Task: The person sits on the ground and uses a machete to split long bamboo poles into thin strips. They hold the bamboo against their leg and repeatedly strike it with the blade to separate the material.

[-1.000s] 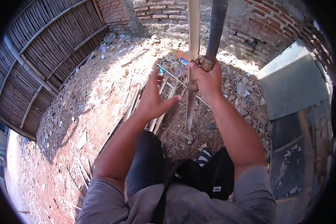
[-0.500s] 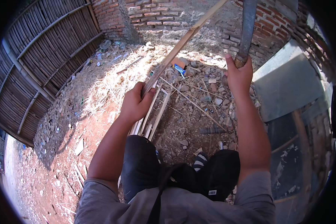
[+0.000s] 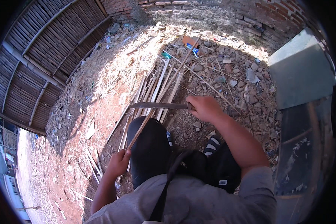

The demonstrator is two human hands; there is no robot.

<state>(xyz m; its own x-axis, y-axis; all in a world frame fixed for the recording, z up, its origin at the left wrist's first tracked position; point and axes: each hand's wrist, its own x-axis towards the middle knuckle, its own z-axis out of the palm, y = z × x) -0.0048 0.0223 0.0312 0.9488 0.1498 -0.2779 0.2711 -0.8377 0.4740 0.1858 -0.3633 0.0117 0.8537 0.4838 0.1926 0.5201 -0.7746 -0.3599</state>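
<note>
My left hand (image 3: 118, 164) was low at the near left, its fingers curled closed with the thumb pressed along the near end of a long brown strip (image 3: 140, 130); from my grip that strip slanted away to the far right, passing over my dark-trousered knee (image 3: 147, 140) and on above the pile of strips (image 3: 149, 87), which lay on the ground in front of me, to the left of the middle. My right hand (image 3: 206, 109) was farther off and to the right, its fingers wrapped round the handle of a knife (image 3: 160, 106), though the undersides of them were hidden from me; the blade pointed left, lying level across the held strip in my view; whether the edge touched the wood I could not tell. My striped footwear (image 3: 212, 145) showed below the knife; rubble (image 3: 246, 80) spread to the right of the pile, and a blue wrapper (image 3: 192, 47) lay at its far end, with a green scrap (image 3: 166, 55) just to the left; a brick wall (image 3: 201, 15) stood at the far side, a slatted screen (image 3: 74, 41) at the far left, and a grey-green panel (image 3: 302, 72) leaned at the right.
</note>
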